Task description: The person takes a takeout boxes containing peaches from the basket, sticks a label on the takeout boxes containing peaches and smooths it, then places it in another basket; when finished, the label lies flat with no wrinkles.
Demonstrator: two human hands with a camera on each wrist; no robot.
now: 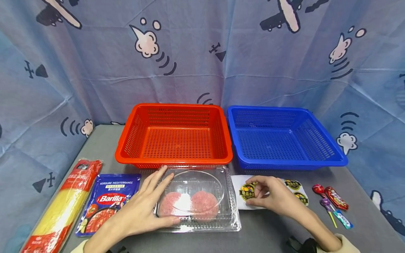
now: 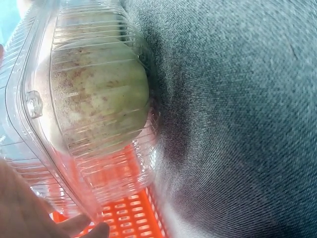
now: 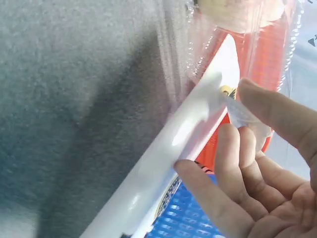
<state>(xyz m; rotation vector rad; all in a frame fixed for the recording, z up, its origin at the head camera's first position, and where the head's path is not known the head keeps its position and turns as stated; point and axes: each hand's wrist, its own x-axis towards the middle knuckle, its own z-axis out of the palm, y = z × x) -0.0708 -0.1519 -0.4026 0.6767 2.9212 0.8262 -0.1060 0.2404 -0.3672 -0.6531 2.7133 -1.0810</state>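
A clear plastic clamshell box (image 1: 234, 214) sits in front of the red basket, with two round pinkish fruits (image 1: 205, 204) inside; the left wrist view shows one fruit (image 2: 104, 99) as greenish with brown blotches. My left hand (image 1: 142, 209) rests on the box's left side, fingers spread and fairly straight. Right of the box lies a white sheet (image 1: 236, 182) of round black-and-yellow stickers. Over it, my right hand (image 1: 275, 195) pinches a sticker (image 1: 246, 193) at the sheet's left part. In the right wrist view that sticker (image 3: 241, 116) appears partly lifted, and the sheet (image 3: 148, 173) bends upward.
Behind stand a red basket (image 1: 229, 147) and a blue basket (image 1: 294, 165), side by side. On the left lie a pack of spaghetti (image 1: 60, 207) and a blue Barilla pouch (image 1: 109, 200). Several wrapped sweets (image 1: 336, 198) lie at the right. A patterned curtain (image 1: 190, 52) hangs behind.
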